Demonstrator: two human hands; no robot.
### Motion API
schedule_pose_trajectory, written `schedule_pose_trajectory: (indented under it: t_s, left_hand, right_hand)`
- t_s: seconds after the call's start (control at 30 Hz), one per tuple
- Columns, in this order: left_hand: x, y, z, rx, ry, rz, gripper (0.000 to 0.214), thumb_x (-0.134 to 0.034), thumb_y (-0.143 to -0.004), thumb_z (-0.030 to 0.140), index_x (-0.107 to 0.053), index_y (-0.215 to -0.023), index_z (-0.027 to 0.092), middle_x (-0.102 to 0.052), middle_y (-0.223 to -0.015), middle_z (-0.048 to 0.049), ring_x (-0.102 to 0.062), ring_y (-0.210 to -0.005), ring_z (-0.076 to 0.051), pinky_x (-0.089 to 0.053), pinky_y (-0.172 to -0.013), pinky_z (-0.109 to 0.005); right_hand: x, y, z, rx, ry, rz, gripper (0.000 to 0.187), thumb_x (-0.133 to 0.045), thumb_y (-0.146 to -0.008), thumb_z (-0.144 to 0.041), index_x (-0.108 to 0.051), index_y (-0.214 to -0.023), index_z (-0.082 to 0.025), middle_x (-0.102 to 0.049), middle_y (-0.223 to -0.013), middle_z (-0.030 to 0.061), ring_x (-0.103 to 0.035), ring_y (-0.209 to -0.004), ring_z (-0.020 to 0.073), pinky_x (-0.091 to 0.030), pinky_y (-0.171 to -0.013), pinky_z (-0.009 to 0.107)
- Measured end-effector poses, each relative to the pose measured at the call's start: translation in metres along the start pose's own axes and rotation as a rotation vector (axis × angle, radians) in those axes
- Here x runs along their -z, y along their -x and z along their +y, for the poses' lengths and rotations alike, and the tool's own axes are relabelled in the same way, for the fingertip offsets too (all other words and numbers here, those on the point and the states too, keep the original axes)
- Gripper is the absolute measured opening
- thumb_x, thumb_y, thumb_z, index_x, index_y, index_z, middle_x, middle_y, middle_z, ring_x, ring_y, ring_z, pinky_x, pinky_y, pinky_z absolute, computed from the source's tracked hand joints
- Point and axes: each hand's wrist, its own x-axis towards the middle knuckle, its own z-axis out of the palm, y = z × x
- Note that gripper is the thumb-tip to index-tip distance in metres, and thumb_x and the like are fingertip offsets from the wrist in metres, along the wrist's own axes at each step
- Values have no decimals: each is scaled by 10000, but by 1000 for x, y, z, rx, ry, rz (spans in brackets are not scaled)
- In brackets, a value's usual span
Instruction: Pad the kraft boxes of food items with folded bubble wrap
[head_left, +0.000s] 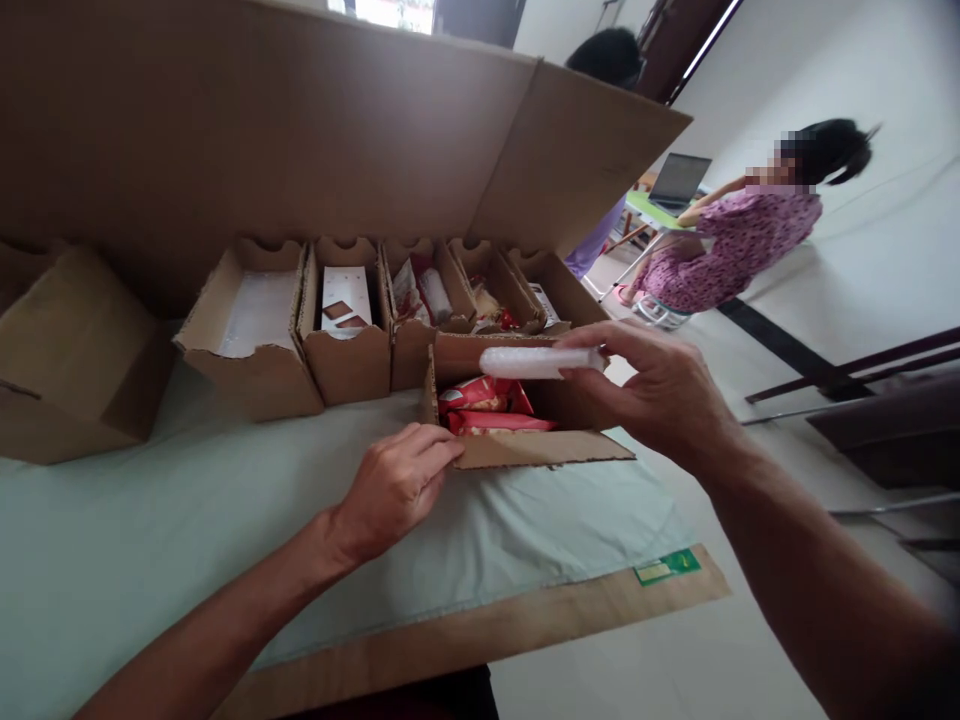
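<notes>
My right hand (664,395) pinches one end of a flat whitish packet (525,362), which looks wrapped in bubble wrap. It is level above an open cardboard box (544,452). Red snack packets (495,422) lie inside that box, towards its left end. My left hand (397,485) has its fingers closed on the box's near left corner. The box stands crosswise on the pale green cloth (360,620), in front of a row of similar boxes. The far part of its inside is partly hidden by the whitish packet.
Behind stand several cardboard bins, one with a white carton (345,300), another with a clear plastic-looking pack (259,310). A tall cardboard panel (337,130) rises behind them. A larger box (82,350) is at left. Past the table's right end, a person (739,235) sits by a laptop (679,183).
</notes>
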Motion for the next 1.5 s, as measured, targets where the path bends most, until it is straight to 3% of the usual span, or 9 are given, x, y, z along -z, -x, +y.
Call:
schedule_pose_trajectory:
  t_s: [0.23,0.4,0.5,0.63,0.83,0.97,1.2,1.37,1.5]
  left_hand:
    - [-2,4,1,2,-6,34,235,-540,-927,38,-665,-1084,161,-755,-1039,-73,-718,-890,-206,-606,-752,-332]
    - [-6,3,2,14,9,52,270,-538,-906,18,-660,-1099,161,-750,-1036,-76,-715,-902,-207,-617,-766,-339]
    - [-7,4,5,25,8,62,268,-535,-907,20,-658,-1096,165,-750,-1027,-74,-716,-896,-205,-618,-763,-339]
    - [-7,4,6,35,-1,62,273,-522,-908,23,-656,-1087,179,-750,-1019,-64,-718,-892,-197,-611,-766,-329]
    - [-10,-8,3,79,-31,91,226,-505,-928,58,-649,-1045,187,-738,-951,-47,-721,-857,-187,-594,-751,-313]
    - [-15,-7,6,140,-76,213,218,-562,-965,138,-625,-1168,190,-715,-1017,-54,-702,-856,-164,-582,-764,-288]
    - [-16,9,8,361,-1,336,502,-691,-908,325,-521,-1369,223,-603,-1008,-32,-613,-832,-153,-575,-819,-327]
    - [-35,4,1,542,163,380,686,-726,-855,384,-443,-1455,210,-591,-1225,-117,-607,-1114,-249,-526,-980,-466]
    - [-50,1,-8,681,360,341,681,-668,-894,482,-435,-1465,192,-543,-1392,-172,-576,-1242,-284,-500,-1035,-490]
  right_hand:
    - [11,-2,11,-109,381,-96,203,-634,-859,-339,-739,-960,-197,-720,-824,78,-655,-755,242,-464,-665,334]
    - [-7,-20,7,-332,708,-500,281,-560,-930,-319,-736,-1037,-128,-765,-930,194,-732,-891,355,-489,-676,382]
    - [-37,-30,9,-379,702,-723,340,-468,-959,-202,-735,-1128,-76,-759,-1052,259,-737,-1010,393,-525,-742,413]
    - [-69,-31,24,-394,620,-854,343,-476,-953,-159,-748,-1134,-55,-749,-1126,266,-723,-1099,362,-545,-837,376]
    - [-67,-34,28,-376,599,-939,377,-515,-950,-241,-728,-1192,-46,-742,-1157,266,-711,-1122,356,-543,-848,372]
    - [-31,-23,22,-380,595,-745,334,-541,-944,-316,-756,-1136,-149,-765,-1140,190,-724,-1051,326,-521,-809,360]
    - [33,71,27,-395,251,62,225,-617,-906,-403,-758,-988,-249,-774,-833,47,-691,-692,233,-505,-656,350]
    - [22,103,41,-380,98,210,180,-608,-900,-358,-732,-962,-243,-771,-949,66,-701,-813,243,-549,-727,391]
    - [-4,114,65,-523,-107,105,417,-669,-842,-457,-682,-1166,-195,-749,-1130,123,-714,-946,273,-567,-792,433]
